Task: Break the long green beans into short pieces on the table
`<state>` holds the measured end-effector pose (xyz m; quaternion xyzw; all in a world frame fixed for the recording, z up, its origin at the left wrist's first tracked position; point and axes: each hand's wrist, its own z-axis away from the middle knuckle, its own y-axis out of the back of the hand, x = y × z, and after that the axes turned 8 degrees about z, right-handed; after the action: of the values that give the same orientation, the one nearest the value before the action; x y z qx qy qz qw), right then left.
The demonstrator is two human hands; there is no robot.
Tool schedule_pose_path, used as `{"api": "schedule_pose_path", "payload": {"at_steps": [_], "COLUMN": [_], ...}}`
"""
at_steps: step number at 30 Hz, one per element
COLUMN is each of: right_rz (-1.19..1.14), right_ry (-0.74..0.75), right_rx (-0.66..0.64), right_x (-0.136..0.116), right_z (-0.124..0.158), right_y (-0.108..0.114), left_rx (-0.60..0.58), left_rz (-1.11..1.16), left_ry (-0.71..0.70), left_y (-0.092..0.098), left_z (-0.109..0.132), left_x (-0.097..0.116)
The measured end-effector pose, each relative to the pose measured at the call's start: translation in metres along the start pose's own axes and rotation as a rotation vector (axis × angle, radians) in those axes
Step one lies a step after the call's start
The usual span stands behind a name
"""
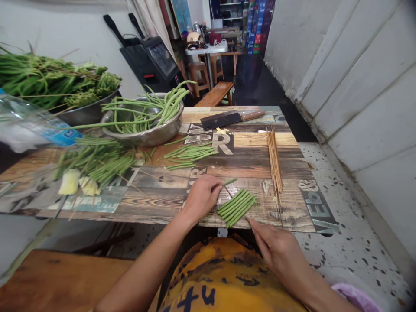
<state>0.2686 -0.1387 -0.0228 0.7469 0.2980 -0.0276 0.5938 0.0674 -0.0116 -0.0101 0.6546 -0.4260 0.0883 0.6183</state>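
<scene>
A row of cut green bean pieces (pixel 237 208) lies side by side on a thin bamboo skewer (pixel 229 191) at the table's front edge. My left hand (pixel 203 195) pinches one more bean piece (pixel 230 182) beside the skewer's upper end. Whether that piece is on the skewer I cannot tell. My right hand (pixel 276 242) is closed on the skewer's lower end, just below the row. Beyond my left hand lie loose cut bean pieces (pixel 193 154). To the right rests a bundle of bare skewers (pixel 274 160).
A cleaver (pixel 230 119) lies at the table's far side. At the left stand a metal bowl of long beans (pixel 152 136), a pot of leafy greens (pixel 87 110) and a plastic bottle (pixel 61 134). Finished-looking bean skewers (pixel 110 167) are heaped before the bowl. A wooden bench (pixel 65 281) is below left.
</scene>
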Motion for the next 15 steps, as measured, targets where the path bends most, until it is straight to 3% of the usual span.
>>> {"api": "schedule_pose_path", "payload": {"at_steps": [6,15], "right_rz": [0.090,0.110], "right_ry": [0.026,0.014], "right_rx": [0.049,-0.017], "right_x": [-0.0007,-0.0038], "right_z": [-0.0023,-0.0095], "right_y": [-0.0027,0.0002], "left_rx": [-0.011,-0.003], "left_rz": [0.023,0.033], "left_ry": [0.011,0.040], "left_y": [-0.0002,0.0017], "left_z": [-0.0003,-0.0011], "left_x": [-0.0012,-0.0001]}}
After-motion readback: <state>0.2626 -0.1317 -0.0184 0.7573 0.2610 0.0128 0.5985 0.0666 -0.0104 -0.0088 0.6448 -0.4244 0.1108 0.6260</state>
